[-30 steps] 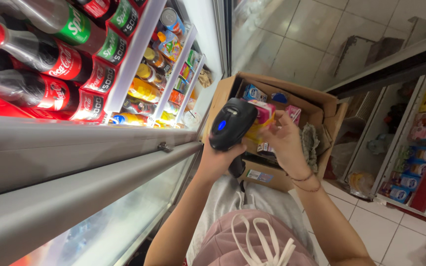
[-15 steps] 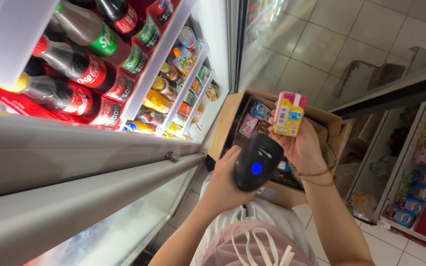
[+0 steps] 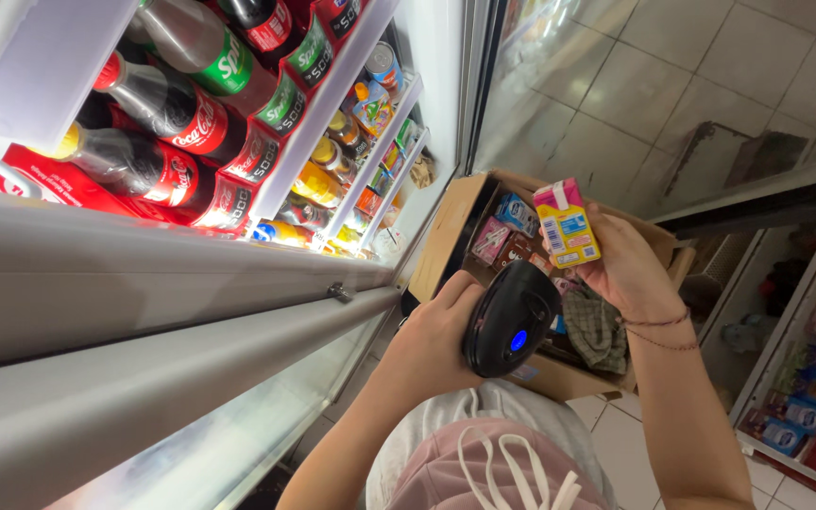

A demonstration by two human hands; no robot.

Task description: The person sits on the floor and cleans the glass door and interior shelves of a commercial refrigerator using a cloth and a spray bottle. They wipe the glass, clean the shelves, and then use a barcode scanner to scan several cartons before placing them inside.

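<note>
Head view: person stands at an open drinks cooler, both hands raised over a cardboard box.
Left hand: grip closed around a black handheld scanner; blue light on its body shows, nose aimed up toward the carton.
Right hand: grip closed on a small drink carton, yellow with a pink top; fingers wrap the lower part from behind, printed label side turned toward the scanner.
Carton position: held in the air above the cardboard box, just above and right of the scanner, not touching it.
Carton handling: looks light and small, single-hand item. Thin card walls, so likely to dent if squeezed hard; flat faces give decent friction unless wet from chilling, which I cannot tell.
Where to hold: judged best across the two narrow sides near the bottom, as now; that leaves the label face clear and keeps pressure off the folded top.
Scanner handling: rigid plastic, smooth rounded shell, heavier than the carton; palm wrap on the handle looks secure.
Box contents: more small cartons in pink, blue and brown, plus a checked cloth at the right end.
Cooler: door frame in the foreground; shelves carry dark soda bottles lying on their sides, smaller bottles and cans further along.
Right edge: low shelf of packaged goods over a tiled floor.
</note>
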